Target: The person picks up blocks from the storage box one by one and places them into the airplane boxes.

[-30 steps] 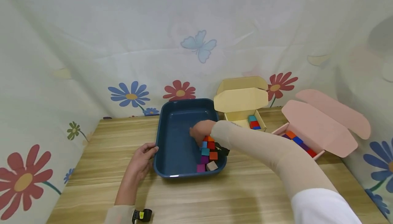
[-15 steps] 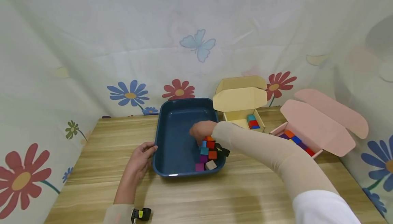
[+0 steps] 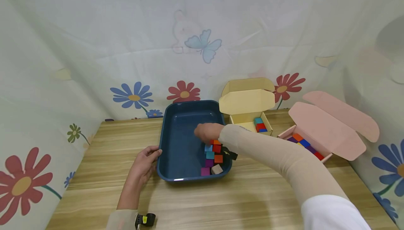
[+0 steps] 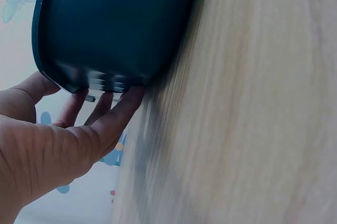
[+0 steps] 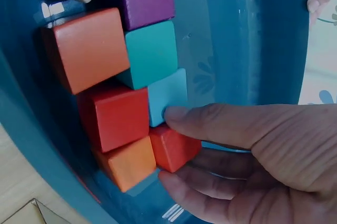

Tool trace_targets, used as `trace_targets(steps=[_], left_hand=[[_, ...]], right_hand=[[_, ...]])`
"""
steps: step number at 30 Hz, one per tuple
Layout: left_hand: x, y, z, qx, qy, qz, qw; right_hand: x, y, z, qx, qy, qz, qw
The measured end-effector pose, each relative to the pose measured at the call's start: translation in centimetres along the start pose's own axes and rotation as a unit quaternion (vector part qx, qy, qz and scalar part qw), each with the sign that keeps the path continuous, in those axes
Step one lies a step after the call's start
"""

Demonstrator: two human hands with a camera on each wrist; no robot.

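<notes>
A deep blue tray (image 3: 181, 142) stands on the table with two rows of coloured wooden cubes along its right side. My left hand (image 3: 146, 163) holds the tray's left rim, thumb over the edge and fingers against the outer wall in the left wrist view. Inside the tray, my right hand (image 3: 208, 132) has its thumb and fingers around a red cube (image 5: 174, 148) at the far end of the rows. Right beside it sit a light blue cube (image 5: 168, 95), an orange cube (image 5: 129, 165) and another red cube (image 5: 116, 116). A plain wood cube (image 3: 217, 169) sits at the near end.
An open yellow box (image 3: 246, 118) with several cubes stands behind the right forearm. Further right is an open pink box (image 3: 328, 151) with cubes inside. A flowered cloth (image 3: 142, 58) hangs behind the wooden table (image 3: 195, 205).
My right hand has shifted slightly away from the near rows, so more of the light blue cube shows. The left hand stays on the rim.
</notes>
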State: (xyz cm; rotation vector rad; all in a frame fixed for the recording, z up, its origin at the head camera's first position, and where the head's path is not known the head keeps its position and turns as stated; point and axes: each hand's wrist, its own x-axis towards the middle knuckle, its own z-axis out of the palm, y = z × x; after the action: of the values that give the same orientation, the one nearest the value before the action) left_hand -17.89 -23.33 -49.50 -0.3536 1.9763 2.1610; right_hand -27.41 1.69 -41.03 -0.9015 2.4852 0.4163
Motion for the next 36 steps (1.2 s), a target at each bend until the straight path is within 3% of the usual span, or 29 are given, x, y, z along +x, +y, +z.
trace_targets(steps=[12, 26, 32, 36], left_hand=[[0.2, 0.1, 0.2, 0.008, 0.008, -0.002, 0.9999], [-0.2, 0.0, 0.1, 0.015, 0.000, -0.004, 0.9999], [-0.1, 0.1, 0.1, 0.015, 0.008, -0.004, 0.9999], [0.0, 0.2, 0.0, 0.013, 0.003, -0.003, 0.9999]], right_hand=[[-0.6, 1.7, -2.0, 0.055, 0.008, 0.006, 0.998], [-3.1, 2.2, -3.6, 0.115, 0.069, -0.017, 0.991], [-4.5, 3.1, -3.5, 0.106, 0.127, -0.035, 0.986], [-5.3, 4.3, -3.1, 0.077, 0.164, -0.075, 0.981]])
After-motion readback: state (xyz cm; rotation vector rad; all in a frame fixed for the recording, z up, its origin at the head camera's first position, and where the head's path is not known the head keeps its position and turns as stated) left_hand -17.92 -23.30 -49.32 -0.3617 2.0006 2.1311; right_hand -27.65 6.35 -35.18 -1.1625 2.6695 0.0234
